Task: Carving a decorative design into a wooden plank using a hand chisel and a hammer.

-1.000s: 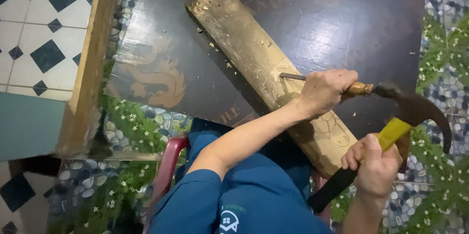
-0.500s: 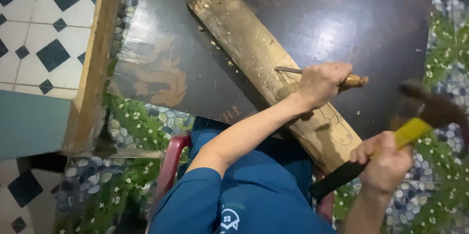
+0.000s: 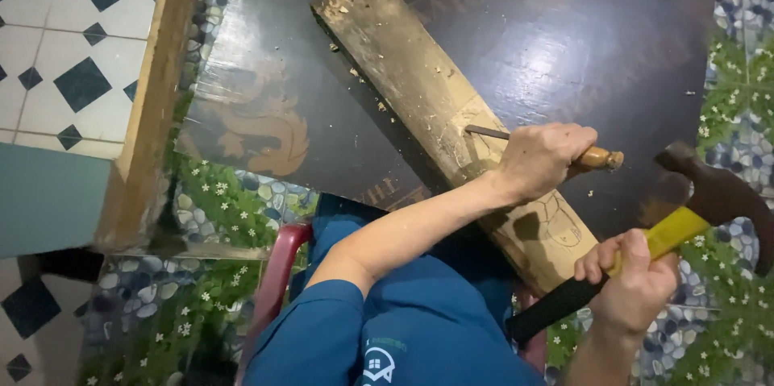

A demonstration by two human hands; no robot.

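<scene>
Tiles, white with dark blue diamonds (image 3: pixel 64 56), at far left, edged by a pale wooden strip (image 3: pixel 149 112). Next over, glossy dark brown table (image 3: pixel 564 39) with faint gold figures, resting on a green flowered pebble-print floor covering (image 3: pixel 210 193). Lying diagonally across the table, long weathered wooden plank (image 3: pixel 403 72), dotted with pale chips and marked with pencilled outlines near its lower end. Below, blue sleeve (image 3: pixel 322 329) and red plastic chair edge (image 3: pixel 274 281). Left hand (image 3: pixel 542 159) wrapped tight around a wooden-handled steel chisel (image 3: pixel 493 133), fingers fully closed on the handle, blade tip touching the plank face, handle butt poking out to the right. Further right, right hand (image 3: pixel 633 285) clenched firmly on the black grip of a yellow-necked claw hammer (image 3: pixel 709 197), dark head raised just right of the chisel butt, apart from it, blurred.
</scene>
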